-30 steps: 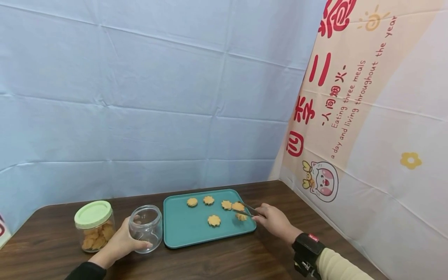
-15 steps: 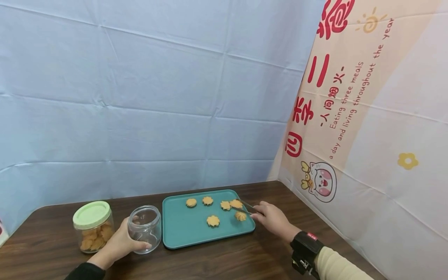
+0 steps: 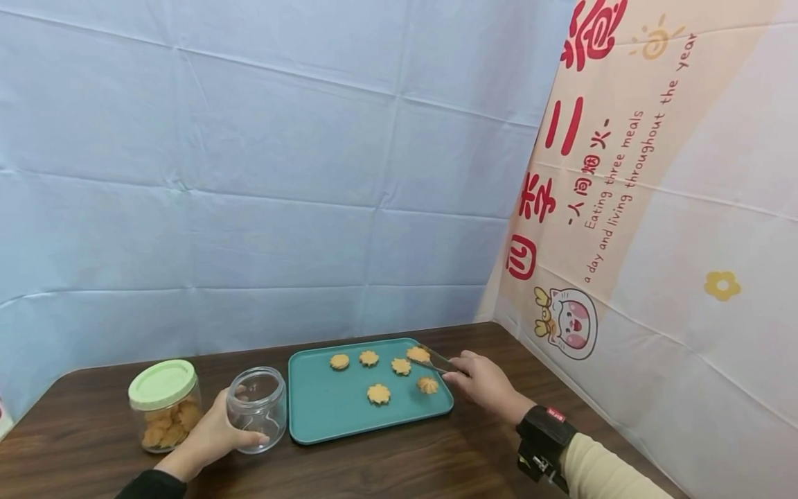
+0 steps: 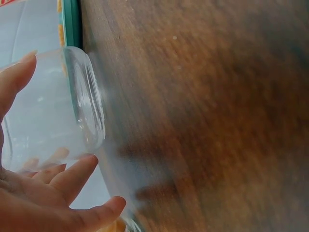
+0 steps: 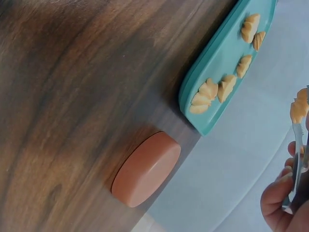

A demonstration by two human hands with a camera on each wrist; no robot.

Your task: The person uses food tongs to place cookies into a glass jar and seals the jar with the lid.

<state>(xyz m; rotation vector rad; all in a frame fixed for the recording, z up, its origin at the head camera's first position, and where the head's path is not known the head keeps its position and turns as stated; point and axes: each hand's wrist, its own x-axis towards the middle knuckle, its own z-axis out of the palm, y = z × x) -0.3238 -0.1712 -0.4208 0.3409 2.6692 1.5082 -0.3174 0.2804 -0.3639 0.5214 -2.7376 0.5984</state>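
Note:
My left hand [image 3: 215, 433] grips an empty, lidless clear glass jar [image 3: 258, 416] from its left side. In the left wrist view, the thumb and fingers [image 4: 77, 179] lie on opposite sides of the jar [image 4: 48, 106]. With my right hand [image 3: 486, 382] I hold metal tongs [image 3: 442, 362] over the back right corner of the teal tray [image 3: 330, 419]. Between the tongs' tips is a flower-shaped cookie [image 5: 299, 108], held above the tray in the right wrist view. Several more cookies [image 3: 378, 394] lie spread on the tray.
Left of my left hand stands a jar of cookies [image 3: 165, 409] with a green lid [image 3: 163, 383]. A reddish-brown block [image 5: 147, 169] sits near the tray's end in the right wrist view. Cloth hangs behind and to the right of the wooden table [image 3: 349, 471].
The tongs' tips have closed on the back right cookie and drawn it away from its neighbour, towards the tray's back edge. My left hand stays on the jar.

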